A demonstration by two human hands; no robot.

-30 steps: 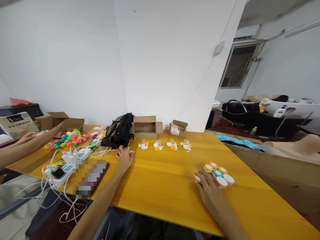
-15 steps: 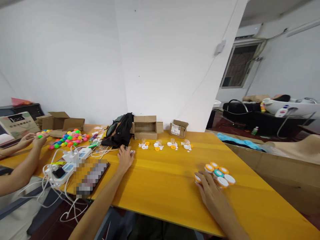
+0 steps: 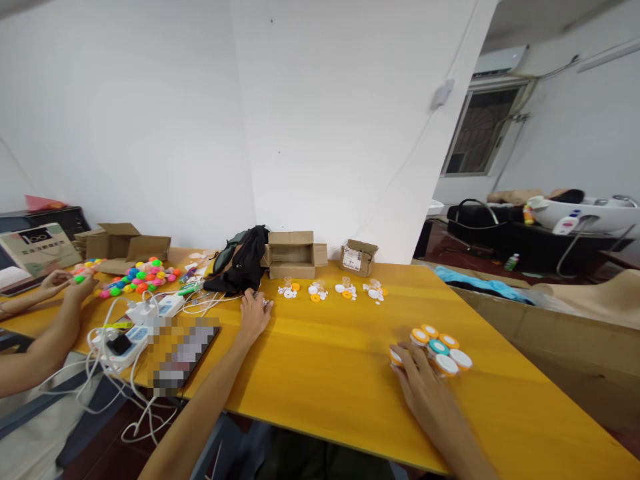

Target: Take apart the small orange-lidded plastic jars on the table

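My right hand (image 3: 425, 380) lies flat on the yellow table (image 3: 325, 373), fingers stretched out against a cluster of round orange, teal and white lidded cases (image 3: 440, 348). My left hand (image 3: 254, 311) rests further off, its fingers curled over some small white pieces (image 3: 264, 303) next to a black bag (image 3: 240, 261). Beyond it several little piles of white and orange parts (image 3: 330, 289) lie in a row.
Two open cardboard boxes (image 3: 294, 255) stand at the wall. At the left are power strips with white cables (image 3: 135, 320), a blurred flat device (image 3: 180, 348) and bright coloured balls (image 3: 140, 275). Another person's hands (image 3: 65, 283) work there. The table's near edge is close.
The other person's arms have drawn back to the left, towards the coloured balls. My own hands have barely moved.
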